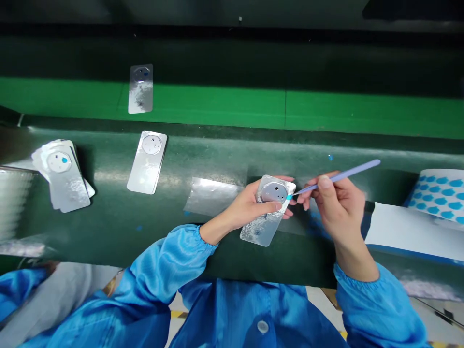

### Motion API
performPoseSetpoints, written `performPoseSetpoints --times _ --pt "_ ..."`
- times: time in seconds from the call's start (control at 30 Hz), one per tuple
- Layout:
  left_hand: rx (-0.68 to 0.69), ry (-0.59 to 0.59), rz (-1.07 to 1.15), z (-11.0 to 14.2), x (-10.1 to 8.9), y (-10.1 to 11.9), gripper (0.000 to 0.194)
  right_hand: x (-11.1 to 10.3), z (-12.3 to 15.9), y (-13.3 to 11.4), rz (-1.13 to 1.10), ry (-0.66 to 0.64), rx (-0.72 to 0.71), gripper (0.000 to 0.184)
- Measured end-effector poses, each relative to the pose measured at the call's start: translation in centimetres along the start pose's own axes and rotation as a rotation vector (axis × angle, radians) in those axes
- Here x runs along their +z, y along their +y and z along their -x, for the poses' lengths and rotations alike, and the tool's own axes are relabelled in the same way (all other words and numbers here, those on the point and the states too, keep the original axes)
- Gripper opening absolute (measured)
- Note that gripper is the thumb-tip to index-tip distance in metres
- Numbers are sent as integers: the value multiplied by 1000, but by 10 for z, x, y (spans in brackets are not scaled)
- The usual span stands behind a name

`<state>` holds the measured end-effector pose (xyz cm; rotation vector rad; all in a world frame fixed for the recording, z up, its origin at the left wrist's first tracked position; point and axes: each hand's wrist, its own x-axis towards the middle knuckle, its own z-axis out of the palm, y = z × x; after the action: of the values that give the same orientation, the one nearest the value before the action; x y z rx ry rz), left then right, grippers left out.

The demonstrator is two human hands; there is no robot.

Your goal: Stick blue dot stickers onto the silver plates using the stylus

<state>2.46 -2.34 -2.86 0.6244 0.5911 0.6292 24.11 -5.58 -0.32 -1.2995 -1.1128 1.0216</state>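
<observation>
We can read no lettering, brand or number in this view. We note blue stickers (442, 181) in rows on the white backing (402, 224) at the right of the desk (203, 162); we make out no characters on them. We find a blue tab (289, 197) beside the round area of the held plate (264, 229), and a blue spot (65, 160) on the top plate (72, 192) of the left-hand stack, both without legible print. The dark marks in the round areas are too small for us to read.
</observation>
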Motion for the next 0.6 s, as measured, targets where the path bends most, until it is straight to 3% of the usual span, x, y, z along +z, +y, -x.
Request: performPoseSetpoints --times 0.13,0.6 --pt "13 -7 21 -1 0 -3 67 12 -5 -1 34 -57 27 41" --pt "-12 0 5 -2 1 -3 70 13 -3 -2 126 -42 7 40"
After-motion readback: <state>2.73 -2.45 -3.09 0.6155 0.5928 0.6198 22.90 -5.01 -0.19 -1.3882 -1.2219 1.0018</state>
